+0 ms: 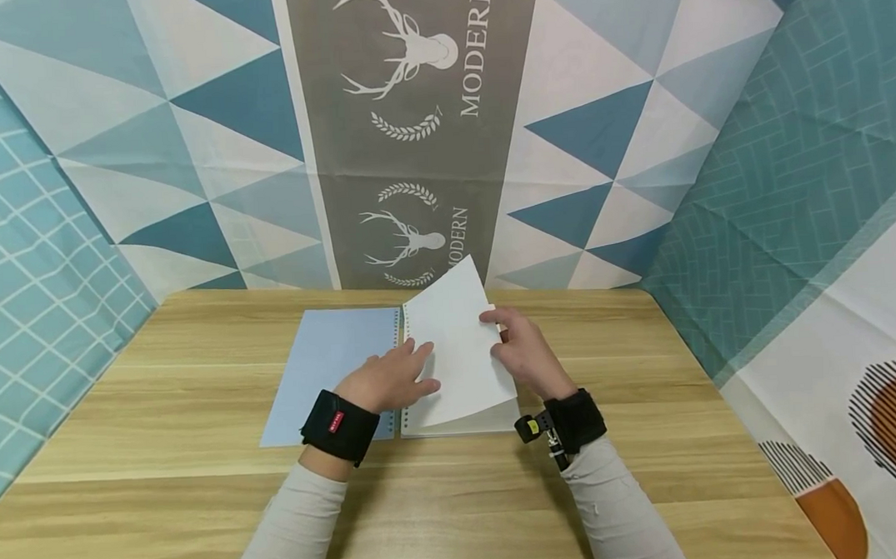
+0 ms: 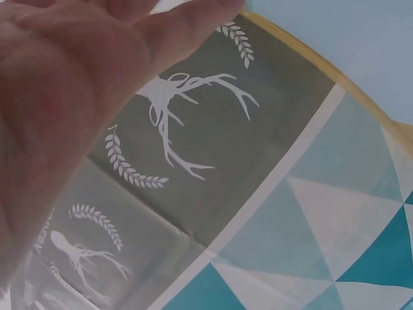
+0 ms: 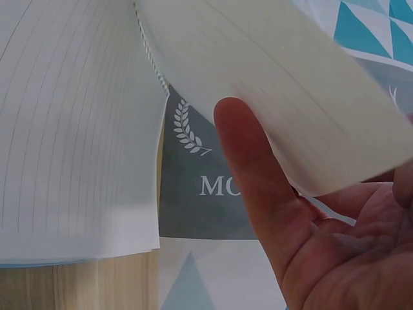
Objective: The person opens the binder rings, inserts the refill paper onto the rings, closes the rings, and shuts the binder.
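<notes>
A notebook lies open, its pale blue cover to the left of a row of binding holes. On the right side a white page is raised, its far corner tilted up off the sheets below. My right hand pinches this page near its outer edge; in the right wrist view the thumb is on one face, fingers partly hidden behind. A lined sheet shows there too. My left hand is over the binding with fingers spread, the fingertips by the page; whether they touch it I cannot tell.
The notebook lies on a wooden table. Behind the table hangs a patterned cloth with deer heads and triangles. Blue grid cloth stands on the left side, and another patterned cloth on the right.
</notes>
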